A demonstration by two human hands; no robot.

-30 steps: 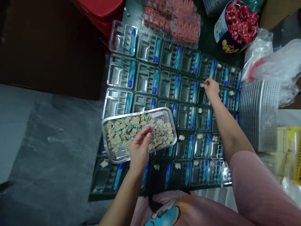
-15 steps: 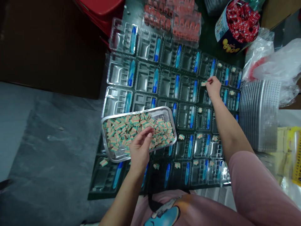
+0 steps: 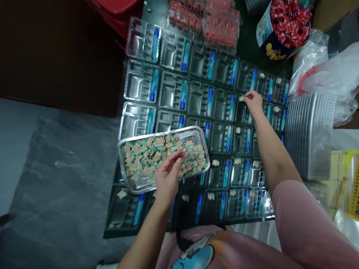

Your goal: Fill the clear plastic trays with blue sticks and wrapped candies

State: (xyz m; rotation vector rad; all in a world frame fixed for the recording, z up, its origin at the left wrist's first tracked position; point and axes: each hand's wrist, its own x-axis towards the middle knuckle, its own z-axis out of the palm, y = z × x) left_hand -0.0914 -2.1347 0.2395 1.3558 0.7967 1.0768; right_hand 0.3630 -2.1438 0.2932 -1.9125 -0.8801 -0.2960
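Note:
Rows of clear plastic trays (image 3: 141, 84) cover the dark table, each with a blue pen-like piece (image 3: 154, 85) in a side slot. A metal tray (image 3: 164, 133) full of small striped pieces (image 3: 144, 147) rests over some of them. Above its middle, my left hand (image 3: 168, 173) has thumb and fingertips together; whatever is between them is too small to name. My right hand (image 3: 254, 101) pinches a striped piece (image 3: 241, 98) over a plastic tray in the second row from the back. Several trays nearby hold striped pieces.
Packs of red pieces (image 3: 221, 28) lie at the back. A tub (image 3: 269, 41) of red wrapped items stands back right, near plastic bags (image 3: 331, 71). Stacked clear trays (image 3: 310, 136) line the right side. A red object (image 3: 120, 11) is at back left.
My right hand has shifted very slightly left with the striped piece. The metal tray and the left-side plastic trays appear a little further left in the view. My left hand stays nearly in place.

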